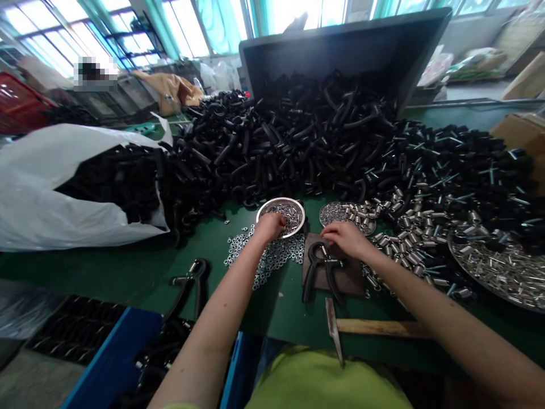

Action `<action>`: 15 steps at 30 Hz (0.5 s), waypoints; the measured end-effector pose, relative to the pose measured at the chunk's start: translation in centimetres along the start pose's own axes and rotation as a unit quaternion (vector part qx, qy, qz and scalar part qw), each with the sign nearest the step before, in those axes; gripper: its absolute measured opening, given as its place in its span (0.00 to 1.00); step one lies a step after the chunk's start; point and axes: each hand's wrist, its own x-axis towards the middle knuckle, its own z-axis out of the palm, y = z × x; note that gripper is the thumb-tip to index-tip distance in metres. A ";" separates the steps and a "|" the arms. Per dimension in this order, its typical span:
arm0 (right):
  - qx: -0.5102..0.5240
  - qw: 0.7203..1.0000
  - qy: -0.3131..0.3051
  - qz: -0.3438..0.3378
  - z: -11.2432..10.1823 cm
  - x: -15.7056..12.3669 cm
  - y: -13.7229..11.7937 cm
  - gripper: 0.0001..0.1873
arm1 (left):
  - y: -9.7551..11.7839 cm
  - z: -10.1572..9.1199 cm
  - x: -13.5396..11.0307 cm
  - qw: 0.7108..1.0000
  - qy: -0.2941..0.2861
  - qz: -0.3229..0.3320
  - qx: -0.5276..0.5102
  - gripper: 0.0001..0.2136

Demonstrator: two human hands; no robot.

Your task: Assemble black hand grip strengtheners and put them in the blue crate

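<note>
Workshop room lit by daylight from tall windows

Steel-framed windows (46, 34) with teal curtains (219, 25) fill the top of the frame; a red crate (21, 102) sits at upper left, a tan sack (170, 94) at upper middle, a green-topped workbench (85, 272) spans the middle, and grey concrete floor (34, 380) shows at lower left.

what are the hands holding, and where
Cannot tell: the left hand is in a round steel bowl of washers; right fingers rest at the top of a black hand gripper.

A heap of handles (272, 147) is spilling at twelve o'clock from a tilted bin (340, 51) behind it, a plastic sack (42, 187) is lying at nine o'clock, and a tray of springs (468, 278) is sitting at three o'clock on the surface (106, 272).
</note>
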 end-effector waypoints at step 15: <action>-0.210 0.974 -0.035 -0.078 1.4 -0.8 -3.0 0.09 | -0.6 0.1 0.0 0.999 -0.024 0.038 0.010 0.09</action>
